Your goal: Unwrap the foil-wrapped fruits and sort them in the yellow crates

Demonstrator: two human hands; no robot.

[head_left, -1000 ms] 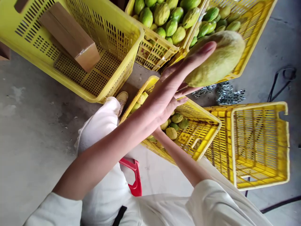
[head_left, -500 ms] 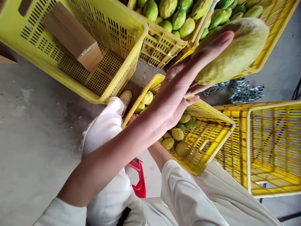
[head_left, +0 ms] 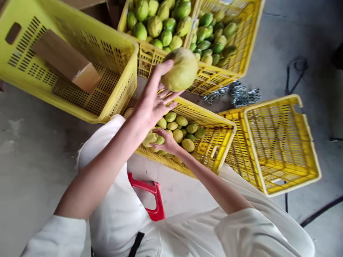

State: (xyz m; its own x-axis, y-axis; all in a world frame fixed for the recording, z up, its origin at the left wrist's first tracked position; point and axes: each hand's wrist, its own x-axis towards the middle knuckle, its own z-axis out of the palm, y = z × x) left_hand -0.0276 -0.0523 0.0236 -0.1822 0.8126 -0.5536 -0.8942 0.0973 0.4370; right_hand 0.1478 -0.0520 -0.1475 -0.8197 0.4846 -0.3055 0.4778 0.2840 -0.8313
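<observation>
My left hand is raised above the crates, its thumb and fingers around a large yellow-green oval fruit. Lower down, my right hand reaches into the near yellow crate, fingers curled round a smaller yellow-green fruit. Several similar fruits lie about that hand on the crate's floor. My left forearm covers the crate's left end.
Two yellow crates of green and yellow fruit stand at the back. A larger yellow crate holds a cardboard box. Another crate is at right, silver tinsel-like strips behind it. A red plastic frame is by my leg.
My left hand has drawn back from close to the camera, still with the large fruit. My right hand, mostly hidden half a second ago, now shows round a fruit. The view has shifted.
</observation>
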